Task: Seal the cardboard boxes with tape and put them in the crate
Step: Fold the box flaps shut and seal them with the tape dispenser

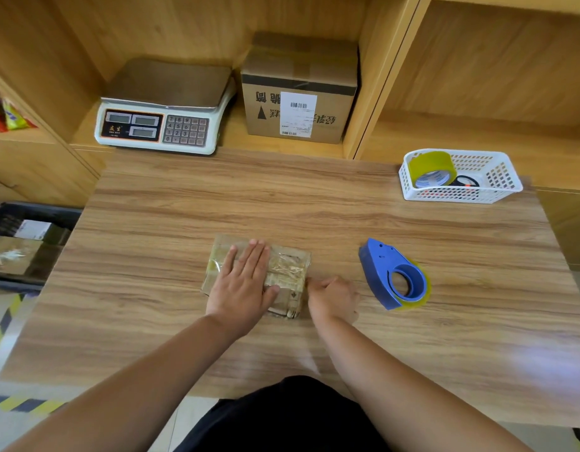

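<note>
- Small flat tape-wrapped cardboard box (288, 270) lies on the wooden counter (151, 288), left of the blue plastic tape dispenser (394, 275). Its long axis runs crosswise, right end slightly nearer the person.
- Left hand (246, 282): fingers straight, flat on the box.
- Right hand (331, 296): curled between box and dispenser (grip unclear).

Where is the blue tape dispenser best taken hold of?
Probably the narrow blue end of the tape dispenser, away from its tape roll. It lies flat on its side, so put the grip across that tapered part from above, coming in from the left, where the right hand is.
</note>
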